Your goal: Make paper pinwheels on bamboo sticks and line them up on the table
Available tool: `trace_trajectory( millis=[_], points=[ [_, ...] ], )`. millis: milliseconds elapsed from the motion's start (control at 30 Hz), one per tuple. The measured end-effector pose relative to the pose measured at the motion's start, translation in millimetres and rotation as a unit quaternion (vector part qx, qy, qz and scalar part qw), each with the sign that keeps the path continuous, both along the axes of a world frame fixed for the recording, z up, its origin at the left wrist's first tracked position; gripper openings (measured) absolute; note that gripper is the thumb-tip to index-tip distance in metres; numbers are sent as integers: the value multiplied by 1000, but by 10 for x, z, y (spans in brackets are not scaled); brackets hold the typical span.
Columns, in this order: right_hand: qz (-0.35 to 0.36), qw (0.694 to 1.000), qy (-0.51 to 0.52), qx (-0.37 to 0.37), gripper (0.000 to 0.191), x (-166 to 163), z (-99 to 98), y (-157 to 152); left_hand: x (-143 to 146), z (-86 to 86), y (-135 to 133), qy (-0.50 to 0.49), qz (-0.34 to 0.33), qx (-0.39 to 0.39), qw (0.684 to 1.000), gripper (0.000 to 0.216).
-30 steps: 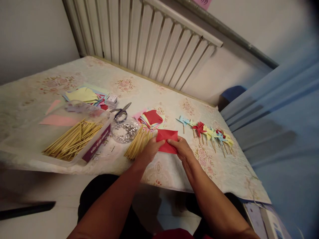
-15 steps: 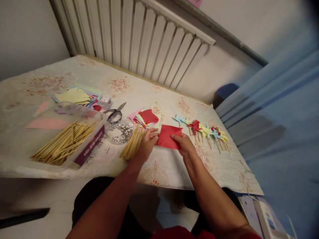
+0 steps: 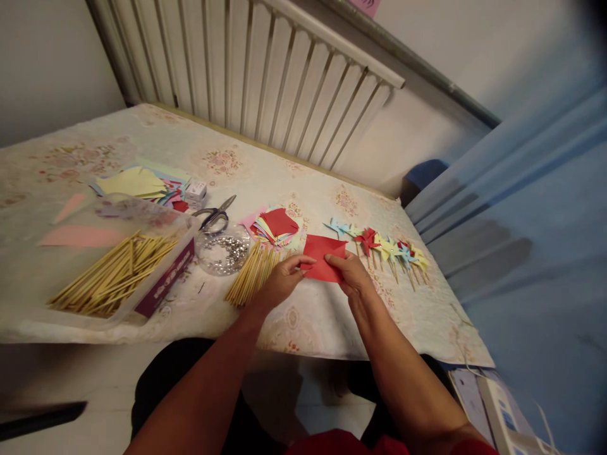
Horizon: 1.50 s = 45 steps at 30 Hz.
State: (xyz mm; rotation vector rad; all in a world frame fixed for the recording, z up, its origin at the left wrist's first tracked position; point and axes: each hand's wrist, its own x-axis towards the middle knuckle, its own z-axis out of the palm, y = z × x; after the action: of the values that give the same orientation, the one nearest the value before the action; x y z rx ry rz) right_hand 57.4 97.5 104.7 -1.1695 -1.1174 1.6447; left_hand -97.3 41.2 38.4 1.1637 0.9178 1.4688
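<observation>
A red paper square (image 3: 326, 254) lies on the floral tablecloth (image 3: 303, 316) in front of me. My left hand (image 3: 279, 282) pinches its left edge with curled fingers. My right hand (image 3: 353, 276) presses down on its right side, fingers closed on the paper. Just left of my left hand lies a loose bundle of wooden sticks (image 3: 249, 276). Behind the paper sits a stack of coloured paper squares (image 3: 277, 225) with a red one on top.
Finished paper pinwheels (image 3: 384, 246) lie in a row to the right. A clear dish of metal pins (image 3: 222, 249), scissors (image 3: 215, 215), a plastic box of sticks (image 3: 118, 268) and more coloured paper (image 3: 137, 183) lie left. A radiator (image 3: 265, 76) stands behind; blue fabric (image 3: 531, 240) at right.
The red paper shifted slightly on the table between my hands. My left hand let go briefly, then came back to pinch the left edge. The view drifted a little.
</observation>
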Motion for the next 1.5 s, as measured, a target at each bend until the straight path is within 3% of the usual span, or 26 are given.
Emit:
trace_trajectory(
  millis=[167,300,733,1500],
  points=[
    [-1,1000,-9,-3,34,-55,-14,-43,-15,-2,12,38,0,34,999,16],
    [1,1000,-8,3,34,-88,-22,-73,-10,9,3,37,0,19,999,9],
    [19,1000,-8,15,33,-130,-83,-126,4,0,-34,8,-10,-37,999,19],
    [52,998,-15,11,26,-141,-163,-145,29,-39,-6,39,46,-65,996,11]
  ],
)
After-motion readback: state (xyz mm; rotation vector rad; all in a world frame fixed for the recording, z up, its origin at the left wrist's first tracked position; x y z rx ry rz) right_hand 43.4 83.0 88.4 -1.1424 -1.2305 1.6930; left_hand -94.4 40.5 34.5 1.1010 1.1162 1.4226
